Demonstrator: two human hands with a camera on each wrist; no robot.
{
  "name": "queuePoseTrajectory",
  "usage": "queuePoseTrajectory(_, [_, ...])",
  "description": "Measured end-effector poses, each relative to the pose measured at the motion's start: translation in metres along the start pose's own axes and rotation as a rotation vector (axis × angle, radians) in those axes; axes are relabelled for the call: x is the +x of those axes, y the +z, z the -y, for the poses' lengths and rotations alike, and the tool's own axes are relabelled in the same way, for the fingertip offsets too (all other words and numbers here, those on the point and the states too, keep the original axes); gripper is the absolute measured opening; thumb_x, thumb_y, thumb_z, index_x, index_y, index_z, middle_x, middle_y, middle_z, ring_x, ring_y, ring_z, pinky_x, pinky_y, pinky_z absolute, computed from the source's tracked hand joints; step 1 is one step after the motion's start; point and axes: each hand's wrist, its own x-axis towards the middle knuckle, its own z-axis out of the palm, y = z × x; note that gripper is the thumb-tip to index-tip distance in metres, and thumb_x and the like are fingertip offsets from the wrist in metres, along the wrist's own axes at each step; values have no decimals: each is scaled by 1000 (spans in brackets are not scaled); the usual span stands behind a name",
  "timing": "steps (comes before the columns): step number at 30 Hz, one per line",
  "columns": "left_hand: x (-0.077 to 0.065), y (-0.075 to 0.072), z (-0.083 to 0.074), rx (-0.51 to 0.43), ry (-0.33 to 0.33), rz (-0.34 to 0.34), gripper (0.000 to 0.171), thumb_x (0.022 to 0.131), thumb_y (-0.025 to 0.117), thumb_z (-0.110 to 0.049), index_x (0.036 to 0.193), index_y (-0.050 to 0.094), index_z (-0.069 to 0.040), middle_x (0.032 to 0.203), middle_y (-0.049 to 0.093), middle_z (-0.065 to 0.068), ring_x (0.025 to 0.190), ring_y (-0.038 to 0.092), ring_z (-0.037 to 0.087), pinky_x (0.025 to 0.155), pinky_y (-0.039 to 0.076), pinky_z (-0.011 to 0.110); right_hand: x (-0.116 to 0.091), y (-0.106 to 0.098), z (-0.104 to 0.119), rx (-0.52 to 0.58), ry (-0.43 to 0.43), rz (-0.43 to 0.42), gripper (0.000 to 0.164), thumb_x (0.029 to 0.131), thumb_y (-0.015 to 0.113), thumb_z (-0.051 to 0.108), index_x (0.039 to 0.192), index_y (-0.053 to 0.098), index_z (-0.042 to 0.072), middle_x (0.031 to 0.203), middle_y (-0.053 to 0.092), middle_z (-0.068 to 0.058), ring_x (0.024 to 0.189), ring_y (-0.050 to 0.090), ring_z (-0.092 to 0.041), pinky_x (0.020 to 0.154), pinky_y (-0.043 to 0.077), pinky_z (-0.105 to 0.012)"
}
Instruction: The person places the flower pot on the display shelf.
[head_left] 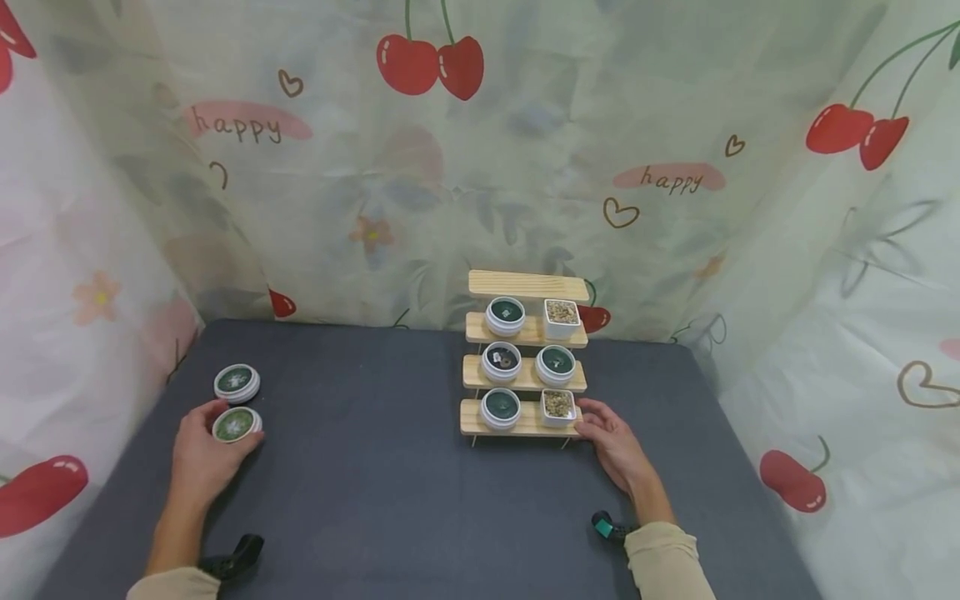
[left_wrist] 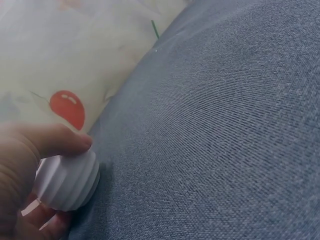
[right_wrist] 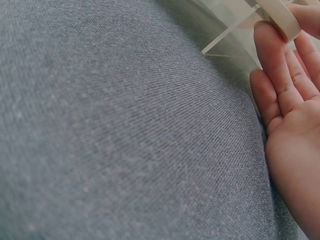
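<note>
At the left of the table, my left hand (head_left: 204, 458) grips a small round white pot (head_left: 236, 426) with a mottled green top, thumb and fingers around its side. Its swirled ribbed wall shows in the left wrist view, where the pot (left_wrist: 70, 182) sits low over the cloth. Just beyond it stands a similar white pot (head_left: 237, 383) with a darker green top. My right hand (head_left: 617, 446) pinches the right end of the lowest board (head_left: 525, 432) of a tiered wooden stand. In the right wrist view, fingers lie under that board end (right_wrist: 280, 17), with the thumb above.
On the stand are round white pots, such as one with a dark green top (head_left: 500, 407), and two square white pots with grainy tops, one at the bottom right (head_left: 558, 407). The top board (head_left: 528, 285) is bare. Printed cloth (head_left: 480, 183) hangs behind the dark grey table (head_left: 360, 483).
</note>
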Motion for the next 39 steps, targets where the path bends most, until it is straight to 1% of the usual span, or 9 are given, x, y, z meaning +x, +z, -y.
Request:
queuePoseTrajectory(5, [1,0,1,38,-56,-6,71,76,87,-21,136,58,4,125,57,29,109,54,36,84,38,36,1,1,0,18,-6,-3,59,96,70,14,147,42,5,95,68,8,92,65,-7,89,50,-19])
queuePoseTrajectory(10, [1,-2,-8,55,-121,36,75,77,89,-35,139,60,-6,125,62,20,96,53,19,74,38,26,0,1,-2,34,-15,-6,57,96,69,12,146,42,5,94,68,8,91,65,-7,89,51,-19])
queuePoseTrajectory(12, [1,-4,-14,42,-146,47,78,76,89,-40,141,58,-9,127,63,16,92,51,11,72,38,22,0,2,-2,38,-17,-5,57,96,69,11,146,42,5,94,68,8,91,65,-7,89,51,-19])
queuePoseTrajectory(16, [3,-5,-28,-21,-167,49,86,75,90,-44,146,53,-11,132,61,12,89,48,-4,69,40,12,0,1,-4,33,-18,-3,58,97,69,12,147,41,4,94,68,8,91,65,-6,89,51,-19])
queuePoseTrajectory(21, [6,-3,-47,-94,-167,42,87,75,91,-43,145,50,-12,131,60,7,89,47,-13,68,42,4,-1,-1,-4,20,-20,1,60,97,69,14,148,40,3,94,67,9,91,64,-6,90,50,-19])
queuePoseTrajectory(25, [8,1,-62,-139,-115,13,82,73,93,-40,141,56,-12,124,57,0,91,50,-11,71,43,2,0,-1,-3,24,-24,4,59,96,70,14,147,41,3,94,67,8,91,65,-6,89,51,-19])
queuePoseTrajectory(32, [12,8,-93,-159,24,-31,74,72,94,-38,137,65,-17,122,55,-2,109,52,3,84,43,2,-4,1,-1,30,-19,-5,61,96,70,13,148,40,2,94,67,8,91,65,-6,89,51,-19])
queuePoseTrajectory(36, [14,10,-108,-179,91,-12,73,73,93,-36,138,65,-17,125,57,2,106,53,0,85,45,1,-3,0,-2,20,-10,-11,60,96,70,13,147,41,3,94,68,8,92,66,-7,89,50,-19])
queuePoseTrajectory(39, [15,10,-120,-197,105,16,74,75,92,-35,140,63,-16,127,56,4,103,54,-4,84,46,0,-1,-1,-1,13,-19,-3,59,96,70,14,147,41,3,95,67,8,92,65,-7,90,51,-20])
